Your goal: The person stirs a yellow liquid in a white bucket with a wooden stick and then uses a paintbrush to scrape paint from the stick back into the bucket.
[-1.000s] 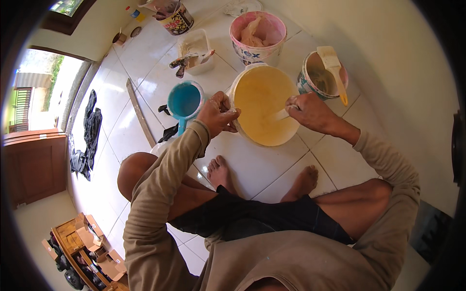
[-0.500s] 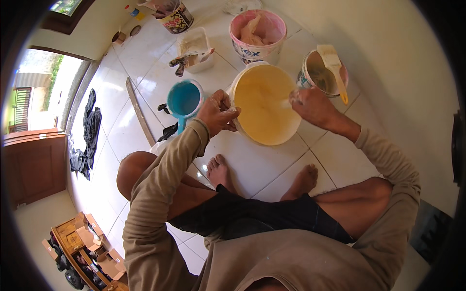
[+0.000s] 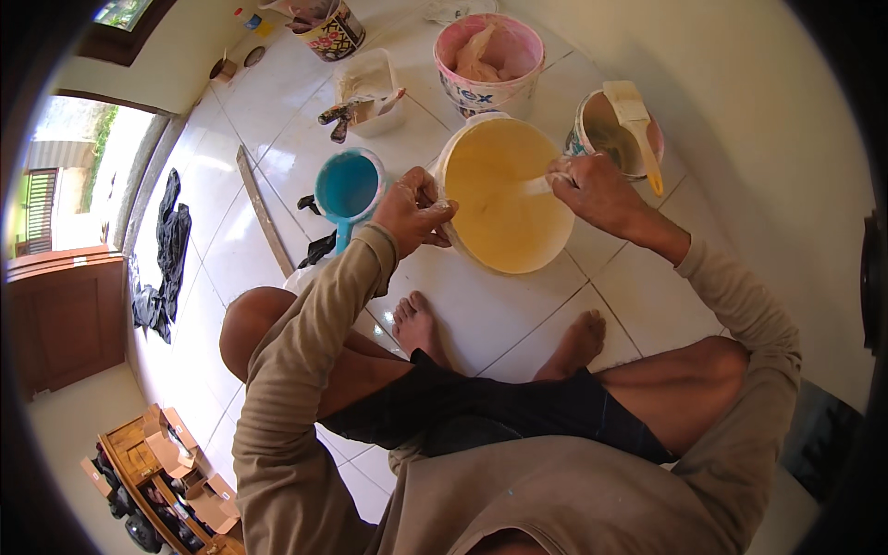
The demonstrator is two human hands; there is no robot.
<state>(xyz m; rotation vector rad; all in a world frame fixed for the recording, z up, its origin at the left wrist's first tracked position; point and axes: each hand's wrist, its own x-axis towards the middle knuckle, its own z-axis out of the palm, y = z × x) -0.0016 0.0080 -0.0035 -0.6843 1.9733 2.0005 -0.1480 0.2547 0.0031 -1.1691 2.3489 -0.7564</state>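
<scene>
A white bucket of pale yellow liquid stands on the floor before me, its mouth tilted toward me. At its left rim my left hand is closed, thumb and fingers pinching the edge. Over the right side, my right hand is wrapped round a pale, flat stick-like tool, blurred by motion, which reaches into the bucket. Its kind does not show. Left of the bucket sits a blue dipper with its handle toward me.
A wide paintbrush lies across a bucket at the right. Behind stand a pink-rimmed bucket and a white tub with a dirty-handled tool. Wooden strip and black plastic lie leftward.
My right hand has shifted slightly left and up, and the pale tool now shows more clearly across the liquid. My left hand stays at the rim.
</scene>
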